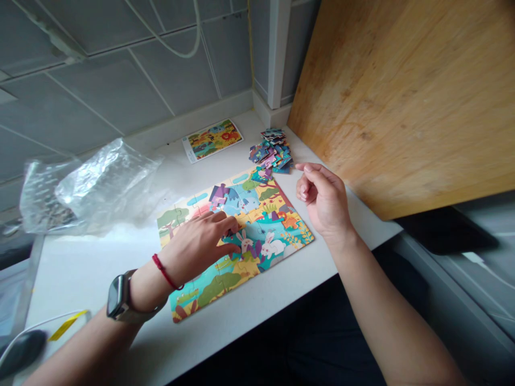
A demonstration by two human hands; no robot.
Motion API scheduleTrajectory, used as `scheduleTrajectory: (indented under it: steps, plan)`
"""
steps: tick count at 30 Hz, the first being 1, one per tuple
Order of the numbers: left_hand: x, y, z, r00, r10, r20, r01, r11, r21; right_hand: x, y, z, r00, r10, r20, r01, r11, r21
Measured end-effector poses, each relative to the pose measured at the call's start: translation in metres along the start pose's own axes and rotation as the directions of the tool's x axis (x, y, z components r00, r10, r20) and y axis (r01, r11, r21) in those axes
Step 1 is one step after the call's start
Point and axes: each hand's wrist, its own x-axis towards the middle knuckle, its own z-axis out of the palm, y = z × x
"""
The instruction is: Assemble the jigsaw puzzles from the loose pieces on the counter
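Pieces (277,150) are piled handily beyond the puzzle (273,247); the left hand (200,238) is spread over it, the right hand (325,199) curled closed beside.

Loose pieces (277,150) behind puzzle (225,279); card (214,139) left of pieces.

A white desk, laid out with a puzzle.
On the desktop (249,308) lie the colourful jigsaw (276,247), a heap of loose pieces (276,153) by its far corner, a picture card (214,140) near the wall, and crumpled clear plastic (108,182).
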Motion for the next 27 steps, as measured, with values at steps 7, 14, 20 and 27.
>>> scheduleTrajectory:
  steps: [7,14,20,27]
  plan:
    - [0.0,0.0,0.0,1.0,0.015,0.001,-0.015,1.0,0.015,0.0,0.0,0.0,1.0,-0.002,0.008,0.002,0.999,-0.042]
    - [0.0,0.0,-0.003,0.999,0.021,0.029,-0.021,1.0,-0.013,0.0,-0.001,0.0,1.0,0.012,0.004,-0.012,1.0,0.015]
    - [0.003,-0.02,-0.007,0.991,-0.031,-0.127,0.036,0.999,0.033,0.0,-0.002,0.0,1.0,0.02,-0.002,-0.02,1.0,-0.005]
    - [0.02,-0.054,0.009,0.922,-0.035,-0.387,0.03,0.999,-0.019,-0.001,-0.001,0.0,1.0,0.009,0.012,-0.009,1.0,-0.024]
